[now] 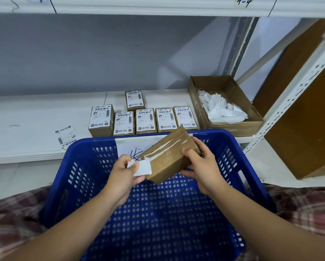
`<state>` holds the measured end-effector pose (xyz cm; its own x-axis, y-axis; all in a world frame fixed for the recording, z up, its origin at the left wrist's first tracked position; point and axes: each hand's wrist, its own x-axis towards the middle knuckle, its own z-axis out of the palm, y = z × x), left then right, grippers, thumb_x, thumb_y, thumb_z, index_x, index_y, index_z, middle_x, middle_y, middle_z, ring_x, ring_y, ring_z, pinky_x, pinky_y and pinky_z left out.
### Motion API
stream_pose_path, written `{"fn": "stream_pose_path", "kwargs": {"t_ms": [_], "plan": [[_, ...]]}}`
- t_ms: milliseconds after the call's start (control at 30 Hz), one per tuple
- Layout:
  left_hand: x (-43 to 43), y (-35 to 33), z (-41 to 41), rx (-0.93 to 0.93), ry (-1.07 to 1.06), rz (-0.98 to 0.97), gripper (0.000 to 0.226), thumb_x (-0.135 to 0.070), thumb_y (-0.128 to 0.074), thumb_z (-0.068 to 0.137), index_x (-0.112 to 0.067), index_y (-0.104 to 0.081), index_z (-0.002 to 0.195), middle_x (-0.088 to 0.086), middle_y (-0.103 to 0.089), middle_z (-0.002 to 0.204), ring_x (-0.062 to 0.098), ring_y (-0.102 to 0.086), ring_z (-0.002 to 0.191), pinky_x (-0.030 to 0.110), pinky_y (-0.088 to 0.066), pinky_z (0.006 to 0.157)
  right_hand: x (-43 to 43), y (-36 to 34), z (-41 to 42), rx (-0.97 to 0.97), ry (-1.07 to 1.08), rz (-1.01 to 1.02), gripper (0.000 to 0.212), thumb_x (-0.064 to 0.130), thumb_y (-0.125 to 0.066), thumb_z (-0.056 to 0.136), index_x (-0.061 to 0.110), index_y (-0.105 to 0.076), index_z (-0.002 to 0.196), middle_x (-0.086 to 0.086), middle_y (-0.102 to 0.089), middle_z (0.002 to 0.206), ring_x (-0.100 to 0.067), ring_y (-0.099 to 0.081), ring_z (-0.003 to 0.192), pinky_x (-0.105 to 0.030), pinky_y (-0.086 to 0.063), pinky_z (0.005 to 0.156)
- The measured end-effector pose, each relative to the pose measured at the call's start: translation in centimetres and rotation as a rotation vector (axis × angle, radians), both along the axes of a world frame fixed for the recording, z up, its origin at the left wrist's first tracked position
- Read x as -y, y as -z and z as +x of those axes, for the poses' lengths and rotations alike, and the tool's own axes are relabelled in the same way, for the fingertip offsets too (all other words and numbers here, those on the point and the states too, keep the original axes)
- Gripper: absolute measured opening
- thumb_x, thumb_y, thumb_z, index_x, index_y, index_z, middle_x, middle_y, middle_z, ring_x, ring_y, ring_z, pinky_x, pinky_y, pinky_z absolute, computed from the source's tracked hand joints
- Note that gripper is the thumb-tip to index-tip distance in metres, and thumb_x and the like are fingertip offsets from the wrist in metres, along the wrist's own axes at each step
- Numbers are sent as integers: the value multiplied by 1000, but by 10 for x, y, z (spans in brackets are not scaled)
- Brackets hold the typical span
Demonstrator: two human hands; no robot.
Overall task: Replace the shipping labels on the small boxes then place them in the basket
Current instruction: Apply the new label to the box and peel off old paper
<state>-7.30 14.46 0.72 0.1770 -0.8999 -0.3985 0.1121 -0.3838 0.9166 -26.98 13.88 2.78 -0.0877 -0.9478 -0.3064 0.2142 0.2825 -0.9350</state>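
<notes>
No box is seen inside the blue basket (231,140), and six labelled boxes (145,120) are lined up on the shelf behind it, so the task is judged to be at an early stage. One small box (170,155) is held above the basket, gripped at its right end by the right hand (201,166). A white label strip (143,167) at its left end is pinched by the left hand (123,176). A loose label (66,136) is seen on the shelf.

held box (169,162): matt brown cardboard | tape (172,145): glossy clear plastic | label scrap (143,167): thin white paper | basket (223,132): smooth glossy blue plastic | carton (233,127): matt cardboard | scraps (222,110): crumpled white paper | shelf post (293,95): white painted metal
</notes>
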Motion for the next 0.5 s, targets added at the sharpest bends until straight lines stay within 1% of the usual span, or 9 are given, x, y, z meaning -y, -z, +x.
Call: {"fn": "stream_pose_path", "kwargs": {"t_ms": [100,167,267,367,433,500], "plan": [[-1,-2,0,-205,-59,27,15,-1,-45,97,-7,-44,83,13,-57,109,21,-60,96,23,-58,62,1,0,-1,38,28,18,45,17,-64,91,39,-53,128,3,-55,126,-28,-63,110,-36,-61,72],[-3,-4,-1,-282,-79,37,14,-1,-45,97,-8,-47,85,12,-59,107,20,-61,94,24,-59,61,2,1,-1,53,38,26,47,16,-63,91,36,-52,132,0,-55,128,-29,-64,108,-35,-61,70],[-5,-9,-1,-344,-72,57,13,-1,-45,97,-8,-48,87,11,-60,102,21,-62,90,25,-59,59,3,-2,-3,58,47,36,50,17,-61,92,33,-50,137,-2,-54,129,-29,-65,106,-33,-60,67],[-3,-14,2,-375,-34,80,11,-2,-47,96,-12,-50,92,14,-60,106,25,-65,87,29,-59,58,6,-7,-7,23,51,16,46,18,-60,92,31,-52,136,-1,-55,127,-27,-64,106,-30,-60,64],[0,-16,5,-359,48,61,8,-11,-49,96,-14,-54,101,14,-63,111,26,-70,82,31,-60,63,7,-10,-10,-24,58,-5,40,21,-59,94,30,-53,132,0,-55,126,-26,-62,108,-27,-59,62],[1,-17,7,-361,136,46,22,-24,-51,94,-16,-57,113,11,-66,113,24,-71,86,33,-59,74,9,-11,-12,-59,72,0,38,26,-58,94,29,-54,132,0,-55,127,-26,-61,110,-25,-58,61]]}}
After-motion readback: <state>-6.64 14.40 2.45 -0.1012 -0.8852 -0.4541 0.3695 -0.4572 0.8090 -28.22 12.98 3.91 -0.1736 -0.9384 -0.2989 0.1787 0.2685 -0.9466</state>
